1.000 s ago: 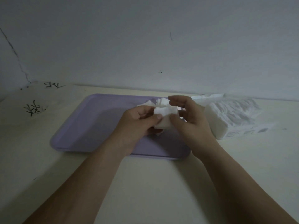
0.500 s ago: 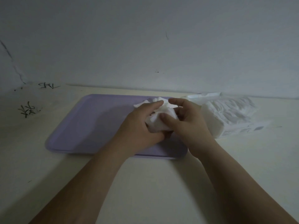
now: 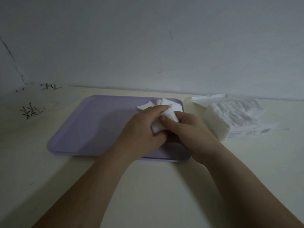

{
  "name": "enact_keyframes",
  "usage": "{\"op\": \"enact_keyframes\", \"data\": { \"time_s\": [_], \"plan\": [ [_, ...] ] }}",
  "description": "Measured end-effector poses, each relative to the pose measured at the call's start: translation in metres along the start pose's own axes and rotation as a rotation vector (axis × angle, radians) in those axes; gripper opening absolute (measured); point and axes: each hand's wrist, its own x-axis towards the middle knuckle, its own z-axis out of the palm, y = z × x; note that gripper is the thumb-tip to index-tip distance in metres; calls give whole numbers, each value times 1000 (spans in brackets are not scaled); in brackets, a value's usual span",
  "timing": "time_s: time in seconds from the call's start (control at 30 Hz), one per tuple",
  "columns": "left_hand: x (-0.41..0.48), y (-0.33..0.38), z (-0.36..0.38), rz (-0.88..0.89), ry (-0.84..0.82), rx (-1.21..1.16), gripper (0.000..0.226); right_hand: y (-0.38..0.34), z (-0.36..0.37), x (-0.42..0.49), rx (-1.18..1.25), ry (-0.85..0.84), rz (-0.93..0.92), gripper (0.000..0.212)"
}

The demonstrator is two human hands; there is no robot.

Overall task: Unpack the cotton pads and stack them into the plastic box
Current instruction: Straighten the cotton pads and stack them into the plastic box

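Held cotton pads (image 3: 171, 115): small bunch of white, soft, square-cornered pads, crumpled together. It is gripped between both hands above the right half of the tray, at about 3 o'clock from the tray's centre. Whether it touches the tray cannot be told.
Left hand (image 3: 144, 127): fingers curled over the top and near side of the bunch, holding it. Forearm reaches in from 7 o'clock.
Right hand (image 3: 189, 129): thumb pressed on the front of the bunch, the other fingers curled behind it, pinching the pads. Forearm reaches in from 5 o'clock.
Loose pads (image 3: 164, 102): a few white pads fanned untidily on the tray at its 1 o'clock corner, just beyond the knuckles and partly hidden by them.
Pack (image 3: 230, 119): thick white block of pads in clear wrapping, grey print along its near edge. It lies on its side at 3 o'clock of the tray, just beside it.
Plastic box (image 3: 193, 104): translucent and faint in the dim light, between the tray's 2 o'clock corner and the pack, which covers part of it.
Tray (image 3: 92, 122): lilac, rectangular, rounded corners, low rim, flat on the table.
Table (image 3: 148, 186): cream surface. Black scribbles (image 3: 31, 111) sit at 9 o'clock of the tray.
Wall (image 3: 148, 38): pale grey, a dark crack at 10 o'clock.
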Motion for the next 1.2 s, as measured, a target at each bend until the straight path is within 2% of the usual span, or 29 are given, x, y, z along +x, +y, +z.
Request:
{"op": "enact_keyframes", "data": {
  "time_s": [0.17, 0.23, 0.33, 0.43, 0.5, 0.57, 0.73, 0.87, 1.0, 1.07, 1.13, 1.2],
  "plan": [
    [-1, -5, 1, 51, -168, -60, 77, 2, 0, 1, -167, 11, -38, 27],
    [0, -6, -2, 22, -143, -107, 83, 3, 0, 2, -123, 49, -47, 20],
    [8, -13, -10, -119, 54, -19, 74, 0, 0, 5, -1, 198, -48, 15],
    [12, -24, -13, -230, 145, 174, 44, 2, -2, 11, 51, 334, -53, 16],
    [12, -26, -9, -293, 94, 150, 36, 5, -3, 13, 40, 330, -67, 25],
    [12, -26, -6, -310, 23, 152, 42, 6, -1, 13, 21, 313, -67, 31],
    [17, -27, 0, -345, -92, 191, 47, 8, -2, 14, 22, 299, -27, 18],
    [16, -28, 3, -350, -98, 22, 52, 6, -3, 13, 66, 270, -38, 21],
    [13, -15, -5, -363, 103, -251, 49, 8, -5, 14, 102, 356, -32, 10],
    [14, -10, -12, -329, 164, -385, 53, 13, -9, 16, 84, 353, -25, 13],
    [16, -7, -18, -293, 155, -617, 53, 16, -12, 16, 66, 329, -44, 22],
    [15, -3, -20, -266, 69, -806, 48, 15, -14, 15, 37, 274, -73, 25]
  ]
}}
